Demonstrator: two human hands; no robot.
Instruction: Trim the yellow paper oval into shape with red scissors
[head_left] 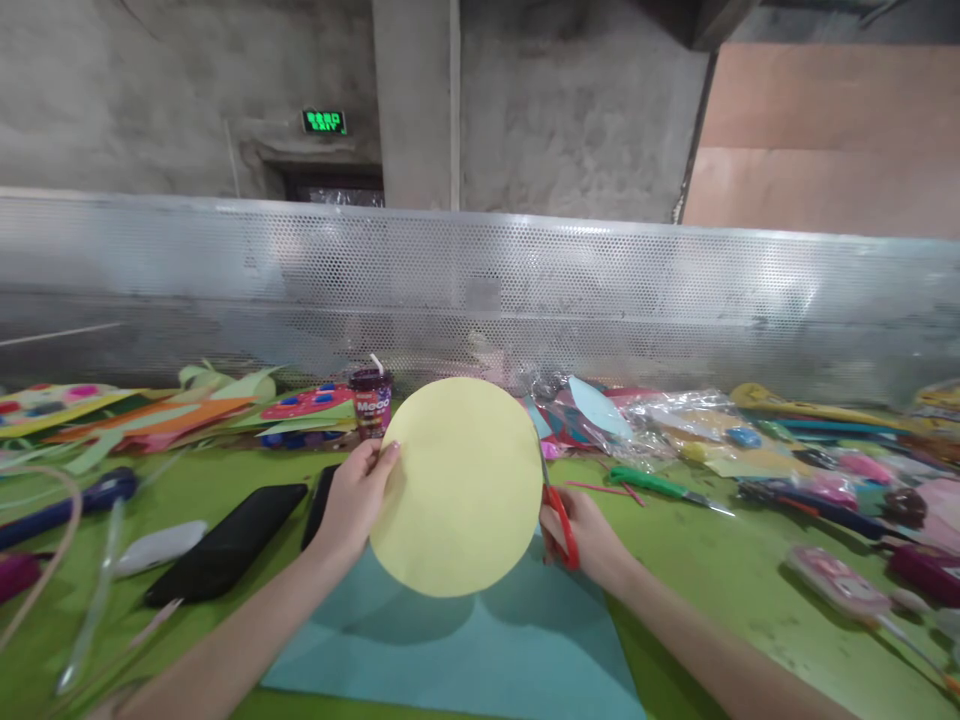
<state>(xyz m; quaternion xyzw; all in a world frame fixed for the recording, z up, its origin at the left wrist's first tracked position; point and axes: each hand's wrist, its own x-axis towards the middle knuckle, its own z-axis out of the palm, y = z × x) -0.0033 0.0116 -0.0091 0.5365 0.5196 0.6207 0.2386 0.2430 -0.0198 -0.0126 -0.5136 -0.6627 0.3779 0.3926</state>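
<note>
A large disc of pale yellow paper (461,485) is held up in the middle of the view. My left hand (358,492) pinches its left edge, thumb on the near face. In my right hand (581,530) are red-handled scissors (568,535), my fingers closed around the handles. Their blades point upward along the disc's right edge and are partly hidden behind it; I cannot tell whether they touch the paper. Under both hands a light blue sheet of paper (450,660) lies flat on the green table (697,640), with the disc's shadow on it.
Left are a black phone (229,545) with a cable and a white oval object (161,547). A purple drink cup (370,405) with a straw stands behind the disc. A green-handled cutter (660,485) and craft scraps lie right. A perforated metal panel (480,270) borders the back.
</note>
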